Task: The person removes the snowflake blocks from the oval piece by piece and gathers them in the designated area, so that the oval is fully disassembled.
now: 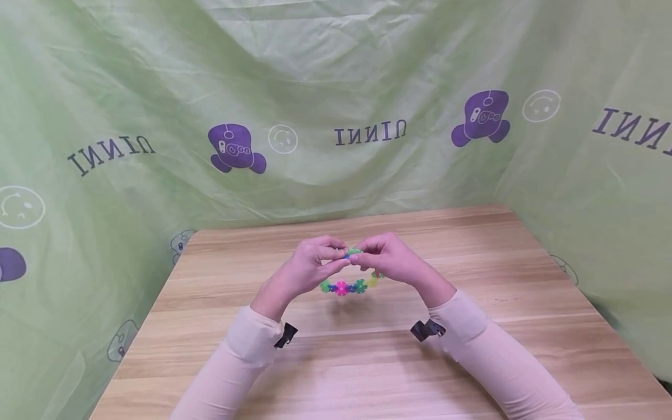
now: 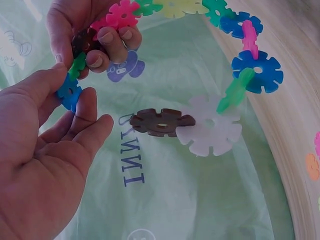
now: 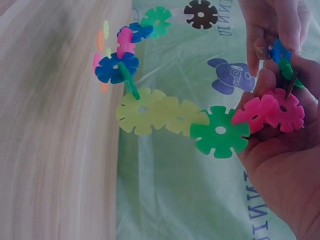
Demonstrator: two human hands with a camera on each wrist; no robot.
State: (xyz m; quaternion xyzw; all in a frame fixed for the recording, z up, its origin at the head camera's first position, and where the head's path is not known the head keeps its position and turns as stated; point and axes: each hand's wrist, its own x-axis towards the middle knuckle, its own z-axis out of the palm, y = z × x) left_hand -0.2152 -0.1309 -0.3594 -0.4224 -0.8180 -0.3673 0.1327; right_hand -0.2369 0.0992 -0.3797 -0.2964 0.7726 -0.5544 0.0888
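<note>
A chain of slotted snowflake discs hangs from both hands above the wooden table, curving in a loop. My left hand [image 1: 307, 265] pinches a blue disc [image 2: 70, 93] between thumb and fingers at one end. Right beside it, my right hand [image 1: 391, 259] grips the chain around a green disc [image 2: 77, 66], a dark brown disc [image 2: 86, 42] and pink discs [image 3: 284, 110]. Farther along come a larger green disc [image 3: 220, 131] and yellow discs [image 3: 142, 111]. At the other end, a brown disc [image 2: 162, 122] joins a whitish disc [image 2: 210, 127], clear of both hands.
The wooden table [image 1: 367, 373] lies below, with the chain's shadow on it. Several loose orange and pink pieces [image 2: 312, 166] show at the edge of the left wrist view. A green printed curtain [image 1: 336, 186] surrounds the table's back and sides.
</note>
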